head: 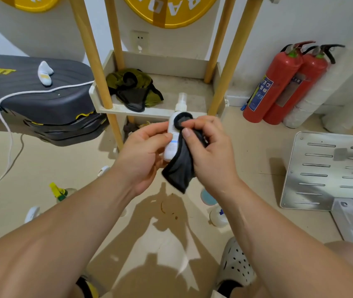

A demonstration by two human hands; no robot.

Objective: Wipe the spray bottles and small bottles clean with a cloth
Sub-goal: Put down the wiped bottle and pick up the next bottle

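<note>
A small white spray bottle [174, 127] with a clear cap is held upright in front of me, gripped around its body by my left hand [143, 153]. My right hand [210, 151] pinches a dark grey cloth [181, 168] and presses it against the bottle's right side and shoulder; the cloth's tail hangs below. On the floor stand other bottles: a yellow-green spray bottle [58, 192] at the left, a white bottle [31, 214] beside it, a white bottle with a blue label [218, 216] and a blue-topped one [206, 197] partly hidden under my right forearm.
A wooden-legged shelf rack [149, 111] stands just behind my hands, with an olive and black garment [132, 89] on its tray. Two red fire extinguishers [283, 82] lean at the right wall. A slotted metal plate [326, 171] lies right; a black case [42, 104] with a white cable sits left.
</note>
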